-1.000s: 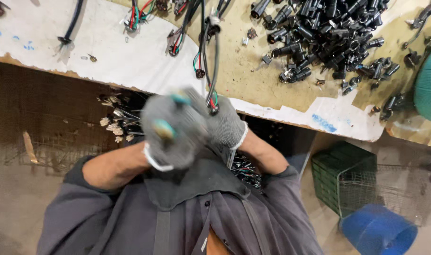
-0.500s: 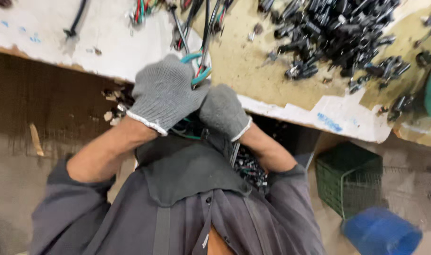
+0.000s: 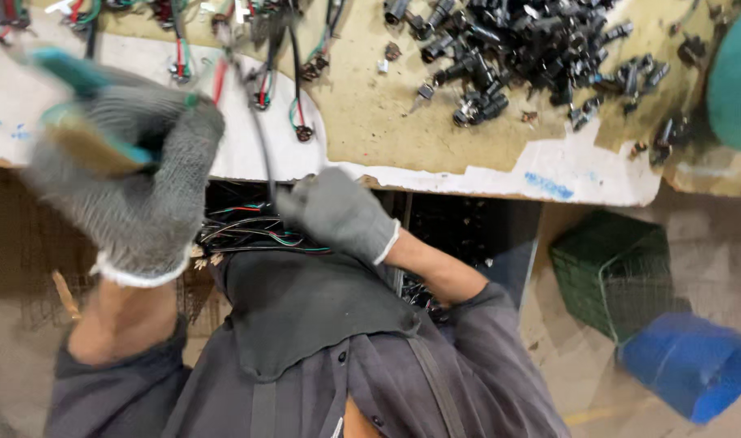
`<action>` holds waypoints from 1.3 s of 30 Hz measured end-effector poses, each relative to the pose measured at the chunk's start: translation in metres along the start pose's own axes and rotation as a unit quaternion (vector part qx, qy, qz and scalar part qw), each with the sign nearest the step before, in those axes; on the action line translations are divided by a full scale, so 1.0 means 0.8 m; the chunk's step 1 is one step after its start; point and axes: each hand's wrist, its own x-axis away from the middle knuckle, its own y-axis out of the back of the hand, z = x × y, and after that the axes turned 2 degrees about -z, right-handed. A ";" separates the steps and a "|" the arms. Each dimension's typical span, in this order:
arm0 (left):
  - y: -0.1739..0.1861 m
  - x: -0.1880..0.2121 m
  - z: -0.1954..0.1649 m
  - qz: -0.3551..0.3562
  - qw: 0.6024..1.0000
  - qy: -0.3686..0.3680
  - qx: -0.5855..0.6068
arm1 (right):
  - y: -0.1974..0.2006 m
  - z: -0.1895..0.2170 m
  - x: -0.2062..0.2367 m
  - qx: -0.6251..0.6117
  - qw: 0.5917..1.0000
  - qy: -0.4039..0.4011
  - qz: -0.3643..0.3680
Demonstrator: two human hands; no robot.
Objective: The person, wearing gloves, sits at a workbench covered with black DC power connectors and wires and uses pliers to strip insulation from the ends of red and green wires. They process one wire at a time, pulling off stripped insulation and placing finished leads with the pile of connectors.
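The workbench (image 3: 435, 138) fills the upper part of the view, its top covered with worn, torn sheet material in tan and white. A dark pile of black connectors (image 3: 525, 49) is heaped at the upper right of it, with loose ones scattered around the edge of the pile. Along the far left edge, short wire harnesses (image 3: 261, 81) with red, green and black leads are laid out side by side, apparently so that each can be picked up singly. On the floor to the right, a green wire-mesh crate (image 3: 610, 272) is set beside a blue bucket (image 3: 691, 365), both within arm's reach of the seat. Below the bench edge, a bundle of wires (image 3: 253, 231) is gathered in the person's lap, close under the hands.

The left hand (image 3: 123, 174), in a grey knit glove, is raised toward the camera and blurred by motion; its fingers are closed around a tool with teal and tan handles (image 3: 78, 113) (pliers or cutters, by the look of them; the blur prevents certainty). The right hand (image 3: 334, 215), also gloved, is held low at the bench edge and is pinched together on a thin black cable (image 3: 261, 142), which runs up from the fingers toward the bench top and is kept taut, seemingly to steady it near the tool.
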 end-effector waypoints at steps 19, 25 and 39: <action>-0.048 0.020 0.155 0.152 0.910 -0.014 -0.385 | 0.088 -0.250 0.022 0.203 0.952 -0.182 -0.136; -0.051 0.008 0.147 0.133 0.909 0.019 -0.394 | 0.098 -0.246 0.047 0.093 0.907 -0.118 -0.394; -0.030 -0.006 0.047 0.122 0.937 0.327 -0.021 | 0.042 -0.061 0.043 -0.195 0.897 -0.114 -0.381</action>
